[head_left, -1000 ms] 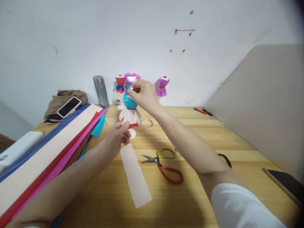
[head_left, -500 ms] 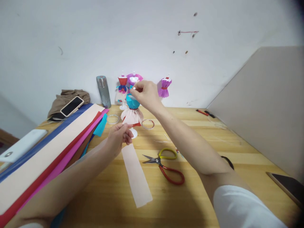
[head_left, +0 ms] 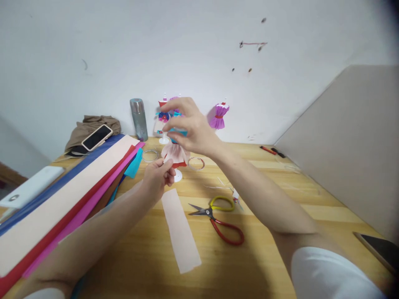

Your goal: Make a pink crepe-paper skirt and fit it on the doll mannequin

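A small dress form stands on a white round base (head_left: pixel 177 176), dressed in a turquoise top and a pale pink gathered paper skirt (head_left: pixel 176 153) with red beneath. My left hand (head_left: pixel 158 176) pinches the skirt's lower edge between thumb and fingers. Spread fingers mark my right hand (head_left: pixel 191 126), which is open in front of the turquoise top and hides much of it. Below, a pale pink paper strip (head_left: pixel 181 232) lies flat. Scissors (head_left: pixel 208 212) with one yellow and one red handle rest to its right, blades apart.
Long coloured paper sheets (head_left: pixel 75 199) cover the left side, near a phone (head_left: pixel 97 137) on brown cloth. A flask (head_left: pixel 139 119) and more dressed forms, one in purple (head_left: pixel 219 116), stand by the wall. Wire rings (head_left: pixel 196 163) flank the form. A grey partition (head_left: pixel 349 137) borders the right.
My right hand's fingers have spread from a pinch at the top of the dress form and released it. My left hand still holds the skirt edge. The view has shifted slightly.
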A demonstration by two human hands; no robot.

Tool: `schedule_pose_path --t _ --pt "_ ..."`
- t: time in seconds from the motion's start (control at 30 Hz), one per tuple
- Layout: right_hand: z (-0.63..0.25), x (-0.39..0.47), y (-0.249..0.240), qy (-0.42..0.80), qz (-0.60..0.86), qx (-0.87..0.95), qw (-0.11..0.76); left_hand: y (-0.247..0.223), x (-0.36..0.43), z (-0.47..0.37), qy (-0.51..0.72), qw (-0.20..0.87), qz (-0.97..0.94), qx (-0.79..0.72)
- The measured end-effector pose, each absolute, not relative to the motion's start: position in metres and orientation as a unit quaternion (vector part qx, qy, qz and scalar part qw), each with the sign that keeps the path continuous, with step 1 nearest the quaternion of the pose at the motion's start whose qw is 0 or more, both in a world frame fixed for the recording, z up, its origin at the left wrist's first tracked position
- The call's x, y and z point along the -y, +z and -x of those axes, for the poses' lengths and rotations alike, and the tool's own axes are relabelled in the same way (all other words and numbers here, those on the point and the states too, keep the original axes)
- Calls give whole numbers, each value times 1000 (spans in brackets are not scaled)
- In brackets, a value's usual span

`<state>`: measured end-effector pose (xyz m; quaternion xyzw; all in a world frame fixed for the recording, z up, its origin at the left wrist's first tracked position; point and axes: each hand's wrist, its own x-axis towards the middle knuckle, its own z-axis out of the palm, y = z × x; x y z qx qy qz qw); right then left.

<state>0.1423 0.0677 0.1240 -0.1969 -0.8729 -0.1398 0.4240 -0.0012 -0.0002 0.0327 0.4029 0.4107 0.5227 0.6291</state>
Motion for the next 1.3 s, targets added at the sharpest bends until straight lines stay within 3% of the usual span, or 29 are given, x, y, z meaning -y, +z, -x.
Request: schedule_pose_path --t 0.1,0.23,0.8,1.1,1.3 --pt "-142 -65 121 -192 133 920 316 34 0 0 524 631 -398 -410" --pt "-142 -73 114 -207 146 934 253 36 0 -1 524 635 -393 -410" --pt "-142 -74 114 -302 109 929 182 38 0 -2 534 660 -361 -387" --pt "-136 -67 121 -293 144 940 96 36 -4 -1 535 678 -335 -376" --pt "-138 -67 123 -288 146 941 98 38 -3 -1 534 687 -317 -379"
